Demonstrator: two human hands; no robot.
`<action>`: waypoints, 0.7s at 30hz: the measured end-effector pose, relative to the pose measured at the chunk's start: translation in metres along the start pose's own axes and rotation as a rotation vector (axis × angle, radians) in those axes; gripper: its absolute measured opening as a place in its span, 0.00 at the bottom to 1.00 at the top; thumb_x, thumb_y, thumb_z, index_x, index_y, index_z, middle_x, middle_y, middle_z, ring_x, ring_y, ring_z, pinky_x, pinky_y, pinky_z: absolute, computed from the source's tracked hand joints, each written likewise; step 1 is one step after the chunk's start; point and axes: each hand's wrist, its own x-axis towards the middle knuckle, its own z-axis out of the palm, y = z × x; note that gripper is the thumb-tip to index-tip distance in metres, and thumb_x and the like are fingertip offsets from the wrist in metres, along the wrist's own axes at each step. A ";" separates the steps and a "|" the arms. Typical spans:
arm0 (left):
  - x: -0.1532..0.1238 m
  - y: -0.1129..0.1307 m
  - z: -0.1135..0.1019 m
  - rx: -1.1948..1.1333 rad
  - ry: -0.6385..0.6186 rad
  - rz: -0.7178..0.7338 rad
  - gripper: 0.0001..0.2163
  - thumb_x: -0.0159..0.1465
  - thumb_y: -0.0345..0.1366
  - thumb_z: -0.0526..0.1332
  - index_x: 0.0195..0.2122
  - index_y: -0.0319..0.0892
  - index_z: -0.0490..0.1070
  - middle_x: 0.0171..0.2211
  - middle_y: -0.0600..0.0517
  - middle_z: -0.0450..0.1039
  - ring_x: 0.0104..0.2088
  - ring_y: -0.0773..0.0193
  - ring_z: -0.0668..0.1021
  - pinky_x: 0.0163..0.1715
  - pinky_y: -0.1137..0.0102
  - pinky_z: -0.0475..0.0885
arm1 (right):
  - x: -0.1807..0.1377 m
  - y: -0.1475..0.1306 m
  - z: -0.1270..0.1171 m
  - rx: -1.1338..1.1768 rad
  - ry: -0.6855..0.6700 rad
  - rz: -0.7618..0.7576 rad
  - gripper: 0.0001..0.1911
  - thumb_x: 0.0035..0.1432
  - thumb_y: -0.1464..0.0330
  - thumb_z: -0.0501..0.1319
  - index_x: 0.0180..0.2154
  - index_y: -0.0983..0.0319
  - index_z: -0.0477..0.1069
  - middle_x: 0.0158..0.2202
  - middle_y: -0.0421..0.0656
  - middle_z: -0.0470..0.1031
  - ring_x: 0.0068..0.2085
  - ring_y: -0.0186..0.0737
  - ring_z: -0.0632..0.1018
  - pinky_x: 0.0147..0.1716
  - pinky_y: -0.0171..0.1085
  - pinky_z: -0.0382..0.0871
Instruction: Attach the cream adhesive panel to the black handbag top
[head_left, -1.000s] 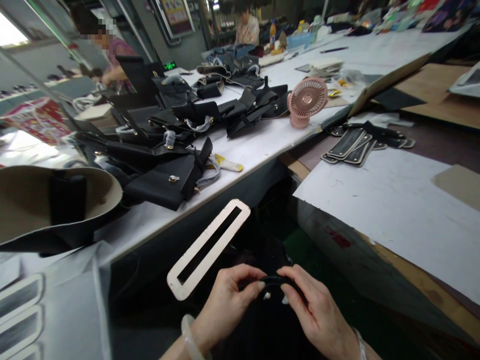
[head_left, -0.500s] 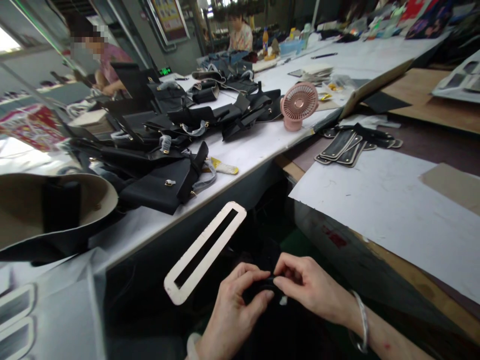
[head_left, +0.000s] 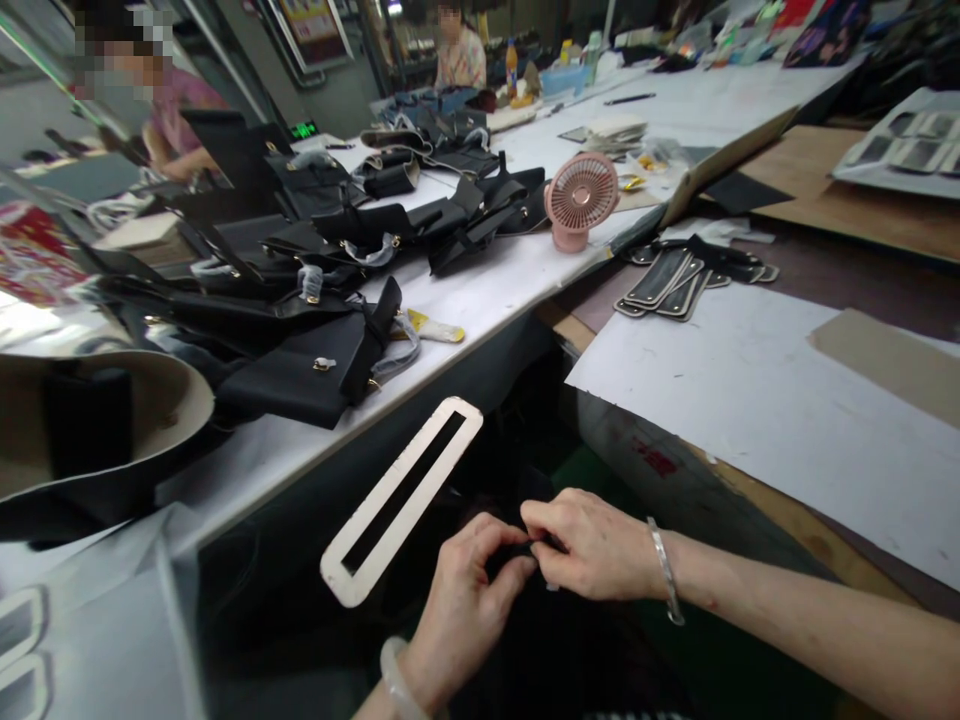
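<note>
Low in the middle of the head view, my left hand and my right hand meet fingertip to fingertip. Both pinch a small black piece between them, and most of it is hidden by the fingers and the dark lap below. A long cream slotted frame lies diagonally just left of my left hand, its near end close to the knuckles. A bangle circles each wrist.
Black bags and straps are heaped along the white table at left. A pink desk fan stands at mid-table. Flat black strips lie near white paper on the right bench. Two people work at the far end.
My right hand has slid left and up over the black piece, its forearm now stretching in from the right. My left hand's fingers have curled tighter. The view has drifted slightly right.
</note>
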 end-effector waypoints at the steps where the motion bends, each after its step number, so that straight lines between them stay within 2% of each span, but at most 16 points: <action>1: 0.000 0.000 -0.002 0.019 -0.008 0.005 0.03 0.62 0.30 0.64 0.36 0.43 0.78 0.33 0.52 0.74 0.35 0.63 0.76 0.36 0.69 0.69 | -0.002 0.002 0.000 0.022 -0.002 0.003 0.06 0.56 0.73 0.57 0.27 0.61 0.63 0.20 0.33 0.61 0.22 0.29 0.61 0.24 0.32 0.50; 4: 0.000 -0.003 -0.005 0.064 -0.022 0.036 0.07 0.64 0.34 0.64 0.42 0.47 0.79 0.32 0.53 0.71 0.33 0.64 0.75 0.33 0.70 0.67 | -0.011 0.007 0.001 0.139 -0.006 0.020 0.06 0.62 0.71 0.55 0.31 0.61 0.67 0.23 0.34 0.66 0.24 0.29 0.66 0.24 0.30 0.55; 7: -0.001 -0.007 -0.006 0.062 -0.033 0.077 0.10 0.66 0.34 0.63 0.47 0.49 0.79 0.33 0.52 0.71 0.35 0.64 0.75 0.34 0.71 0.69 | -0.020 0.008 0.008 0.198 0.063 0.011 0.02 0.61 0.70 0.59 0.37 0.61 0.69 0.26 0.34 0.67 0.26 0.30 0.67 0.26 0.31 0.58; 11: -0.003 -0.007 -0.003 0.061 -0.026 0.120 0.09 0.67 0.33 0.61 0.46 0.47 0.79 0.37 0.50 0.73 0.37 0.64 0.77 0.37 0.71 0.71 | -0.026 0.004 0.021 0.125 0.202 -0.027 0.03 0.59 0.74 0.57 0.37 0.62 0.68 0.28 0.36 0.66 0.28 0.32 0.67 0.28 0.33 0.58; 15: -0.003 -0.008 0.003 0.048 -0.007 0.151 0.07 0.67 0.33 0.61 0.43 0.45 0.78 0.39 0.50 0.75 0.38 0.64 0.78 0.38 0.71 0.73 | -0.025 0.006 0.033 0.096 0.282 -0.015 0.04 0.60 0.74 0.56 0.35 0.61 0.66 0.27 0.36 0.67 0.27 0.33 0.68 0.28 0.35 0.59; 19: -0.001 -0.018 0.009 0.032 0.064 0.170 0.07 0.67 0.33 0.60 0.41 0.45 0.78 0.38 0.48 0.76 0.38 0.61 0.79 0.38 0.69 0.74 | -0.025 0.010 0.051 0.012 0.380 -0.013 0.05 0.60 0.74 0.54 0.34 0.60 0.67 0.30 0.40 0.72 0.31 0.38 0.75 0.32 0.38 0.66; 21: 0.000 -0.021 0.007 0.041 0.039 0.190 0.08 0.67 0.35 0.59 0.41 0.45 0.78 0.38 0.47 0.77 0.39 0.58 0.80 0.40 0.65 0.76 | -0.017 0.009 0.058 0.013 0.463 -0.029 0.07 0.63 0.70 0.54 0.34 0.60 0.70 0.30 0.42 0.75 0.31 0.40 0.77 0.32 0.39 0.71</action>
